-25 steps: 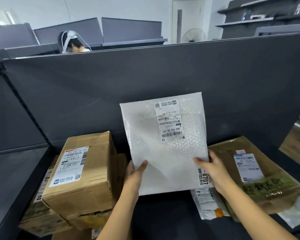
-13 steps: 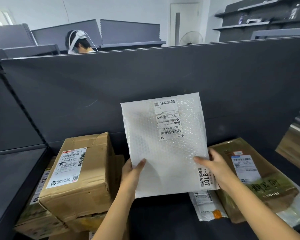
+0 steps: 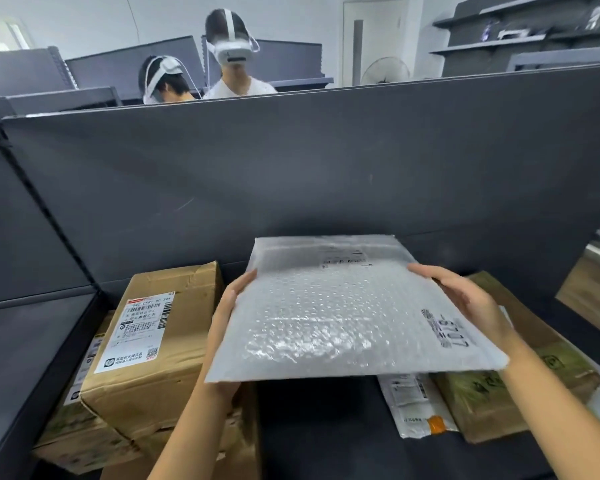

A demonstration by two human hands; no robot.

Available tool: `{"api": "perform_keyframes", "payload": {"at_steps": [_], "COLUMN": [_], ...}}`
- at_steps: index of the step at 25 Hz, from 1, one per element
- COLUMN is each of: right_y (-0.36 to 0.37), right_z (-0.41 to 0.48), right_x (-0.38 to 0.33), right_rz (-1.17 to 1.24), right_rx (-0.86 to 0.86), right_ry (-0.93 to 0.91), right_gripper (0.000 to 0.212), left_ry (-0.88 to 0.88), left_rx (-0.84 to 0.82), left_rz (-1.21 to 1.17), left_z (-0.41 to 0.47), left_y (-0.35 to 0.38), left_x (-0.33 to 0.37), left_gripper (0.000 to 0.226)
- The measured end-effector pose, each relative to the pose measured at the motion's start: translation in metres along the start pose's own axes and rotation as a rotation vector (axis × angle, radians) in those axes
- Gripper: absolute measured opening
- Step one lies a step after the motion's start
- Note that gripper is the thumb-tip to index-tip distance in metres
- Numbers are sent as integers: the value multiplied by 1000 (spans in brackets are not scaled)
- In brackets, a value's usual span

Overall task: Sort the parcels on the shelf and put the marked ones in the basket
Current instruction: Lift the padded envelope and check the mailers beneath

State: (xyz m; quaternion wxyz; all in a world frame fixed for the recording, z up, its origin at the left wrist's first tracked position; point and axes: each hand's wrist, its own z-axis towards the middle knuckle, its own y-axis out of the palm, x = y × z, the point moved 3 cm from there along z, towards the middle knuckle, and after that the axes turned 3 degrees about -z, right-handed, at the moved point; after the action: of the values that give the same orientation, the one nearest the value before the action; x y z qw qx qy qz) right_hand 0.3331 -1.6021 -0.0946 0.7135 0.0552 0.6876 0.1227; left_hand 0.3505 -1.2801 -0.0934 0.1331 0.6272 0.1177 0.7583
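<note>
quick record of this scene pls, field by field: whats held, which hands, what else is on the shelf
held item: white bubble mailer, tilted nearly flat, label side up
left hand: grips the mailer's left edge
right hand: grips its right edge
to the left: labelled cardboard box, stacked on lower boxes
to the right: brown padded parcel, white poly bag at its left side
surface: dark shelf
basket: not in view
</note>
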Motion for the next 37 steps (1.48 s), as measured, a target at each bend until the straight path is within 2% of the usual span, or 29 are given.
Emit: {"api": "perform_keyframes", "payload": {"at_steps": [2,4,6,7,9,12,16,22,25,28,30,32,33,37], "right_y": [2,4,5,2,-3,-3,-2,-1,-1,-4,-9,-11,-10,-9], "right_z": [5,8,9,12,18,27,39,41,40,37,34,31,30,35], "right_x": [-2,-2,-3,-4,-5,-5,3,4,-3,-12,-16,-17,-15,3], "right_rz": [-196,-301,-353,-395,-489,-563,-526,-441,-320,-268,-292,-394,-425,-409], "right_rx": [88,125,178,223,308,347,366,362,316,242,193,121,88,146], "right_ry": [-57,-73,-78,-91,-93,-33,68,73,68,72,33,-8,-30,-100], "right_gripper": [34,26,16,19,33,40,34,29,28,38,32,14,10,31], "left_ry": [25,0,-26,-27,-50,-165,-327,-365,-435,-496,-465,-408,-373,-256], "left_rx": [90,106,144,157,170,243,293,288,206,51,-100,-157,-127,44], "left_rz": [-26,-91,14,112,254,310,290,241,74,-99,-18,96,128,340], "left_z": [-1,1,7,9,12,18,24,28,30,28,21,14,12,9], "left_y": [1,7,9,9,9,8,10,11,8,6,4,0,-2,4], "left_x": [-3,-4,-3,-4,-9,-13,-15,-11,-7,1,6,7,4,-9], "left_gripper": [27,29,16,11,19,25,24,21,29,35,27,34,38,37]}}
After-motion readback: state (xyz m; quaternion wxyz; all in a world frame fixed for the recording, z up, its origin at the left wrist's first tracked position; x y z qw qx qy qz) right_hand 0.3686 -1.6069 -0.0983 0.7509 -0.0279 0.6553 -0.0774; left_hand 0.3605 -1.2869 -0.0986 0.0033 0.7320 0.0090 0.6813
